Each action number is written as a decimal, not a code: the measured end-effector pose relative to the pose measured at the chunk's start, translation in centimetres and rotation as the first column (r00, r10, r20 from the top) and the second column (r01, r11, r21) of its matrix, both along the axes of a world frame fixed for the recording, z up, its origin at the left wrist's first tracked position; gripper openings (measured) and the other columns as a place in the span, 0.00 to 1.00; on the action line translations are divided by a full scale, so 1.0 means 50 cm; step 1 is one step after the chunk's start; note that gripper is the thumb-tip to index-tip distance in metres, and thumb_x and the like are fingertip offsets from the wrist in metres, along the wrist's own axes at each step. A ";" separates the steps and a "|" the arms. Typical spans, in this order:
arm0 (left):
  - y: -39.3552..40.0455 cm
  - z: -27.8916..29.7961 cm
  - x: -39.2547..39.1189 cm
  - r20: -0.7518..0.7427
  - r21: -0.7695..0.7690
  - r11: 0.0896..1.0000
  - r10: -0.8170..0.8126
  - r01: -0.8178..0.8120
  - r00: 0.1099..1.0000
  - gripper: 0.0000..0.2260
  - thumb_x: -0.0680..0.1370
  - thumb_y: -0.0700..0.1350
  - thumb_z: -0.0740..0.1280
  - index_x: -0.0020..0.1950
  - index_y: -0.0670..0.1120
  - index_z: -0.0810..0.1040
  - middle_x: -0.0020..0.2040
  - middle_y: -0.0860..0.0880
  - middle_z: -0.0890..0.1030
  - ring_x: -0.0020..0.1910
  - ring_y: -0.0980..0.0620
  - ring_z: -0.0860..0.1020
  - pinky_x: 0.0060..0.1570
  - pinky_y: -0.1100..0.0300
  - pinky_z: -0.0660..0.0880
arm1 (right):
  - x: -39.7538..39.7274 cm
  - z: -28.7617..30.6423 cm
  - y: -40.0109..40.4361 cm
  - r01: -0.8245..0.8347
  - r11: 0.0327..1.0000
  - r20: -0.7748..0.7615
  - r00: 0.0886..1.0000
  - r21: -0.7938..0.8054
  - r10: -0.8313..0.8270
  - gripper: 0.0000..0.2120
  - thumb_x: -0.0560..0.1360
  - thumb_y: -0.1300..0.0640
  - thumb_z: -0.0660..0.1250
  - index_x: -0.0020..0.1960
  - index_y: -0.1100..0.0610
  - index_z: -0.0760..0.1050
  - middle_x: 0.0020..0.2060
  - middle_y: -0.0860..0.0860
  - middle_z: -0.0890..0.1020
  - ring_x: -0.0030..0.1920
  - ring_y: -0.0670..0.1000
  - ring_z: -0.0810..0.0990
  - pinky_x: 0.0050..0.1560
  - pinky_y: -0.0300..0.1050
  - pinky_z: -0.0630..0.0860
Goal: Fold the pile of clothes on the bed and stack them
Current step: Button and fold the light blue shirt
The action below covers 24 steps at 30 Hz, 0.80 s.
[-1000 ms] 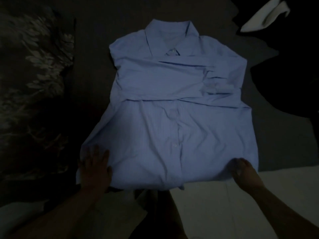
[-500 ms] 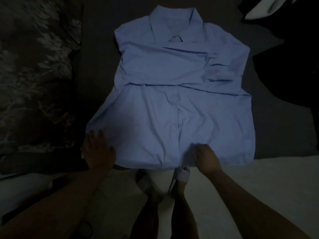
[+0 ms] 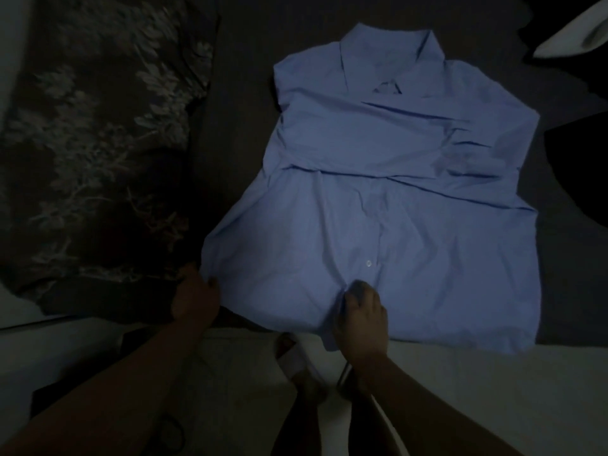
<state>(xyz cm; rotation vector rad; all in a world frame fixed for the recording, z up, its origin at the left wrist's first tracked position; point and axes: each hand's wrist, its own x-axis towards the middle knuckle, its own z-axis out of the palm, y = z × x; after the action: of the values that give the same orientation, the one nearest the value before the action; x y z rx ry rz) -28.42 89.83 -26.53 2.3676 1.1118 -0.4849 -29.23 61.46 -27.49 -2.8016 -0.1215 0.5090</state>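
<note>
Dark bed (image 3: 237, 93) filling the upper part of the view, dimly lit, its near edge running across just above a pale floor (image 3: 493, 390)

Dark leaf-patterned cover (image 3: 98, 143) spread over the left side of the bed, well left of the collar and close beside the lower left hem

Light blue button-up shirt (image 3: 394, 225) laid flat, front up, right of centre on the bed; collar at the far end, sleeves folded across the chest in overlapping bands, hem at the near edge and partly hanging over it

Black garment (image 3: 585, 179) lying to the right of the shirt, near its right side; pale cloth (image 3: 572, 37) at the top right corner, cut off by the frame

Left hand (image 3: 195, 299) at the shirt's lower left corner, fingers curled over the hem edge and gripping it

Right hand (image 3: 362, 314) on the hem near the button placket, fingers bent and pinching up a small bunch of fabric

Sandalled foot (image 3: 296, 360) on the floor between the forearms, just below the hem

Small white button (image 3: 368, 263) on the placket, just above the right hand
</note>
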 end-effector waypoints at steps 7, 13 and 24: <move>-0.161 0.066 -0.004 0.305 0.106 0.826 -0.557 0.553 0.773 0.17 0.72 0.49 0.63 0.58 0.45 0.79 0.38 0.44 0.83 0.33 0.45 0.81 0.32 0.58 0.77 | 0.125 0.095 0.092 0.396 0.755 -0.341 0.909 0.522 -0.241 0.18 0.77 0.44 0.62 0.57 0.57 0.75 0.51 0.52 0.80 0.53 0.51 0.78 0.52 0.35 0.69; -0.263 0.102 -0.005 0.430 0.096 0.756 -0.618 0.648 0.658 0.16 0.71 0.50 0.57 0.54 0.50 0.78 0.27 0.52 0.79 0.22 0.59 0.75 0.23 0.67 0.68 | 0.253 0.126 0.148 0.434 0.797 -0.511 0.839 0.419 -0.187 0.30 0.71 0.44 0.70 0.66 0.57 0.66 0.55 0.52 0.76 0.57 0.53 0.76 0.55 0.41 0.71; -0.450 0.135 0.071 0.573 -0.074 0.577 -0.643 0.813 0.508 0.13 0.75 0.47 0.60 0.52 0.43 0.80 0.37 0.50 0.83 0.32 0.54 0.80 0.34 0.63 0.76 | 0.414 0.166 -0.102 0.418 0.815 -0.306 0.900 0.401 -0.310 0.18 0.80 0.59 0.56 0.32 0.59 0.64 0.29 0.52 0.69 0.31 0.49 0.67 0.37 0.41 0.61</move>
<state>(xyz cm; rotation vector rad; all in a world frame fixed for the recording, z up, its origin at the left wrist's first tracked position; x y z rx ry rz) -24.87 67.35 -19.77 2.3378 -0.2909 -0.2670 -8.52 56.35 -19.20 -2.2056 0.3085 0.6060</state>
